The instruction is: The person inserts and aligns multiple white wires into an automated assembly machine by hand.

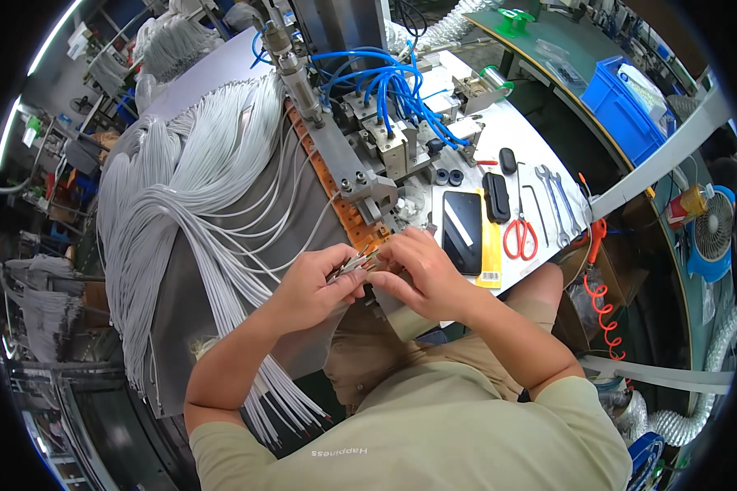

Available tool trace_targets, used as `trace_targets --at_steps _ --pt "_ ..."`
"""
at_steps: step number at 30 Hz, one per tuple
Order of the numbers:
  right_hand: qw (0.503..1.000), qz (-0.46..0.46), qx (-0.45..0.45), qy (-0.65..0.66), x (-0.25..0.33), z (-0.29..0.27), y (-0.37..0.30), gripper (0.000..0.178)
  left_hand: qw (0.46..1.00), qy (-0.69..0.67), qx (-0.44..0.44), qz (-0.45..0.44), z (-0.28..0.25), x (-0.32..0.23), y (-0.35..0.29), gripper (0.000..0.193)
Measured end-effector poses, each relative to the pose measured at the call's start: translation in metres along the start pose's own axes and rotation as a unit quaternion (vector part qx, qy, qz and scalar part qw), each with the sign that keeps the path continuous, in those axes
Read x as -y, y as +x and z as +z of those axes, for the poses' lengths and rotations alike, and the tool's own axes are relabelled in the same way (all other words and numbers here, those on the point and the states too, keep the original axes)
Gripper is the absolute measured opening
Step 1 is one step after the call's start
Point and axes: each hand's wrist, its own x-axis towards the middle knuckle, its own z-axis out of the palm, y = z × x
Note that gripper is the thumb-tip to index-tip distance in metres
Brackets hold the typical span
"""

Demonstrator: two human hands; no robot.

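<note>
Several thin grey cables with stripped ends [359,262] are gripped between the thumb and fingers of my left hand [321,280]. Close beside it, my right hand [424,277] is closed in a pinch at the small coloured wire tips; what exactly lies between its fingertips is hidden. Both hands are just in front of the orange slotted strip [326,184] of the machine. A large bundle of grey cables [209,176] spreads over the table to the left, and single cables run from it to the strip.
A metal machine with blue air tubes [385,78] stands ahead. On the white tabletop at right lie a black phone [462,233], red-handled scissors [519,237], wrenches [553,200] and a black case [495,198]. A red air gun [598,233] hangs on its coiled hose.
</note>
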Motion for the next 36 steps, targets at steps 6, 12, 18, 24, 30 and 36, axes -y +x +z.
trace_targets --at_steps 6,12,18,24,30,36 --pt "0.993 0.076 -0.074 -0.043 -0.012 0.008 0.002 0.016 0.979 0.139 -0.13 0.076 0.006 -0.02 -0.008 0.018" --pt "0.922 0.348 -0.118 0.122 -0.033 0.017 -0.006 0.021 0.98 0.193 -0.022 0.044 -0.006 -0.028 -0.007 0.022" --pt "0.908 0.378 -0.064 0.17 -0.042 0.013 0.004 0.021 0.94 0.293 -0.062 0.167 0.003 0.01 0.003 0.024" --pt "0.85 0.466 -0.059 0.24 -0.042 0.015 0.004 0.021 0.898 0.383 -0.088 0.195 0.008 0.011 0.002 0.021" --pt "0.868 0.445 -0.094 0.197 -0.028 0.007 0.001 0.019 0.957 0.246 -0.105 0.112 0.002 0.001 0.001 0.017" --pt "0.972 0.2 -0.111 0.054 0.029 0.011 -0.015 0.011 0.998 -0.046 -0.045 0.002 -0.003 0.008 0.004 0.018"
